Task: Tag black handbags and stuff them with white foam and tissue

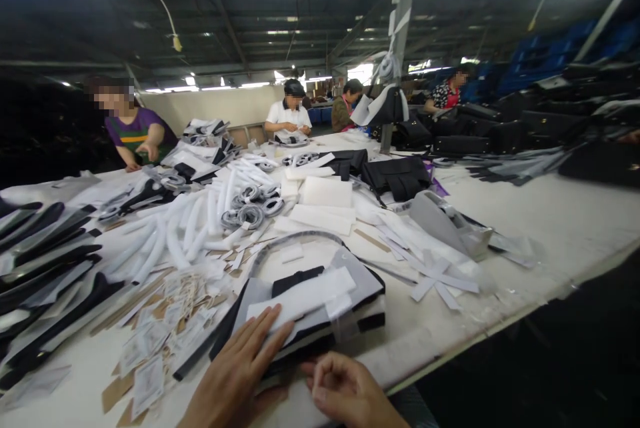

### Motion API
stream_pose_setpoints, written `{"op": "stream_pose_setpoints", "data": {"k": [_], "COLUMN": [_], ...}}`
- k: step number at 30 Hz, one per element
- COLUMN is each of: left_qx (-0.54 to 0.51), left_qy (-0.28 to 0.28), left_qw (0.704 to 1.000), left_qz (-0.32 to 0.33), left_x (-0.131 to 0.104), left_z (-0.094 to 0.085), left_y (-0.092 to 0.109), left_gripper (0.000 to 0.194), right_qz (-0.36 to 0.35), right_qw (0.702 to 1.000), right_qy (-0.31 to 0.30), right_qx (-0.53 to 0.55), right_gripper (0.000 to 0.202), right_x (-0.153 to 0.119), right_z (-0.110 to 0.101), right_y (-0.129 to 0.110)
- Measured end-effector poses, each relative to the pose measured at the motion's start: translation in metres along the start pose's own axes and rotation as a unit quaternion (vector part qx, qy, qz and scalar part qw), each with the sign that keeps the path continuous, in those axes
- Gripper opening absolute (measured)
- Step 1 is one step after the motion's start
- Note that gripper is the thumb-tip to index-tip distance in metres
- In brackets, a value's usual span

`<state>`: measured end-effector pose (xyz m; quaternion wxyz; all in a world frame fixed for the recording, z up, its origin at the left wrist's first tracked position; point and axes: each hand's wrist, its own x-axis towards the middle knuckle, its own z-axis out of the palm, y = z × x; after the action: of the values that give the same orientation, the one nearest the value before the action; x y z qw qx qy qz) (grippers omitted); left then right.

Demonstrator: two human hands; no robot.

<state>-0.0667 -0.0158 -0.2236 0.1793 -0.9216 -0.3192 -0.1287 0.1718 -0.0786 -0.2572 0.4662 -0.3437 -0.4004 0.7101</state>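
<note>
A black handbag [367, 331] lies on the table in front of me, covered partly by grey wrapping and a white foam strip [315, 295]. Its wrapped handle [300, 236] arches away from me. My left hand [240, 371] rests with fingers stretched on the bag's near left side, fingertips at the foam strip. Close to the bag's near edge, my right hand [345, 388] is closed, thumb and fingers curled together. Whatever it may hold is hidden. Clear tape or film [345, 325] shows on the bag's front.
Tags with strings [150, 381] lie left of the bag. Beyond are white foam tubes [185, 231], wrapped coils [250, 215], white foam sheets [325, 198] and black bags [397, 178]. White strips [443, 281] lie to the right. Several co-workers, including one person [140, 128], are around the table.
</note>
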Motion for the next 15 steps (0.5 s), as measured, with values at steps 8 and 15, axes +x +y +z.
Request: {"op": "stream_pose_setpoints", "data": {"k": [8, 15], "left_qx": [0.051, 0.011], "left_qy": [0.107, 0.117], "left_qw": [0.992, 0.989], "left_qz": [-0.050, -0.092], "left_x": [-0.007, -0.009], "left_z": [0.025, 0.035], "left_y": [-0.001, -0.005], "left_gripper": [0.063, 0.067], "right_qz": [-0.141, -0.157], "right_qw": [0.931, 0.588], "right_qy": [-0.034, 0.263], "right_qx": [-0.335, -0.749], "right_gripper": [0.023, 0.034], "right_x": [-0.007, -0.012], "right_z": [-0.014, -0.196], "right_y": [-0.069, -0.171]}}
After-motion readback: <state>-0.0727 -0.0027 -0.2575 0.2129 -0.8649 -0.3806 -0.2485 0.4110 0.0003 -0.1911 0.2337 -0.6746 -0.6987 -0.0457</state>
